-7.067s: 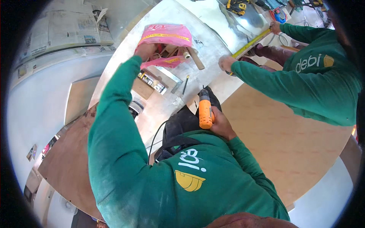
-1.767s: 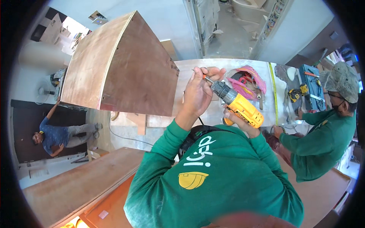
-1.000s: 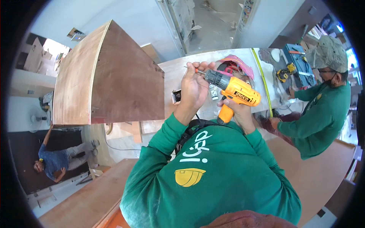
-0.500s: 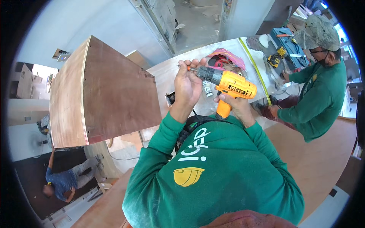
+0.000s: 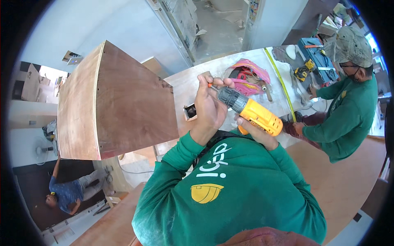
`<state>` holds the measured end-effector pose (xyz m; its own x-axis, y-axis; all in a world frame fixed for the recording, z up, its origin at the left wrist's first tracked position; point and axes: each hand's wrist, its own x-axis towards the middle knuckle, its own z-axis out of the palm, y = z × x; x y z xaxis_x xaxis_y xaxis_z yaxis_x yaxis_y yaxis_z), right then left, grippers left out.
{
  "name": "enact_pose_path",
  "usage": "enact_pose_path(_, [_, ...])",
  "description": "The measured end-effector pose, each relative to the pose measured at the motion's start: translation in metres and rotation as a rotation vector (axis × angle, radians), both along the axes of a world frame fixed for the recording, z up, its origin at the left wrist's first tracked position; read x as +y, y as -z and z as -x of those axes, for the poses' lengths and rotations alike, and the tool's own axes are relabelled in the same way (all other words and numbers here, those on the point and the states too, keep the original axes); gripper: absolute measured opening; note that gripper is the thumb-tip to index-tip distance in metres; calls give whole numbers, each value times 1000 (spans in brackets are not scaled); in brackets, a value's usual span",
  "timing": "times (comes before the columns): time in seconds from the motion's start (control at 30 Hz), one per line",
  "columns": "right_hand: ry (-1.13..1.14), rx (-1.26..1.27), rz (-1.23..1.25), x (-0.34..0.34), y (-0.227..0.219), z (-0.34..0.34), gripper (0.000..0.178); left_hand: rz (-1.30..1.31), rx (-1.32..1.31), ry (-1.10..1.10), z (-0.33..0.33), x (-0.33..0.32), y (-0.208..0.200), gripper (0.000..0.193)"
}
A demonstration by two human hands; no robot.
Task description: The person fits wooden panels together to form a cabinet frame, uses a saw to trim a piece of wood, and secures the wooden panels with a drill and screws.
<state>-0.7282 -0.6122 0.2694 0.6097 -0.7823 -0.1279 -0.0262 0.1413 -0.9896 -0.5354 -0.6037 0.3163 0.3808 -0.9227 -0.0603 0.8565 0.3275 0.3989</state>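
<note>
A yellow and black cordless drill is held in front of my chest, tilted, with its chuck toward the upper left. My right hand wraps round its handle, which is mostly hidden. My left hand is at the front end, thumb and fingers closed about the bit, which shows an orange piece near the chuck. To the left stands a large brown plywood box with pale edges, apart from both hands. Beyond my left wrist lies a small open carton with dark contents.
On the white worktop sit a pink bag of tools and a yellow measuring tape, stretched out. At right a co-worker holds the tape near another drill and a blue toolbox. Another person touches the box at lower left.
The drill has turned in my hands, its rear end dropping to the right and its handle now mostly out of sight. My left hand has shifted slightly right with the bit.
</note>
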Motion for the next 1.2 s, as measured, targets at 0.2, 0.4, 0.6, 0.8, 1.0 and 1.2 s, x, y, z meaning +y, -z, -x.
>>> enact_pose_path(0.2, [68,115,371,4,7,3,34,16,4,2,10,6,-11,35])
enact_pose_path(0.4, [60,121,526,1,-9,-1,35,76,-117,-54,11,5,-12,36])
enact_pose_path(0.6, [11,42,421,-3,2,1,35,42,-150,-78,17,6,-15,36])
enact_pose_path(0.8, [123,-136,85,-2,-5,-10,34,25,-44,-186,11,-11,-3,35])
enact_pose_path(1.0, [112,-99,-81,-6,8,-7,35,-27,-27,-192,9,-17,14,35])
enact_pose_path(1.2, [156,-193,-50,-16,25,-13,37,-46,-13,-187,5,-29,32,35])
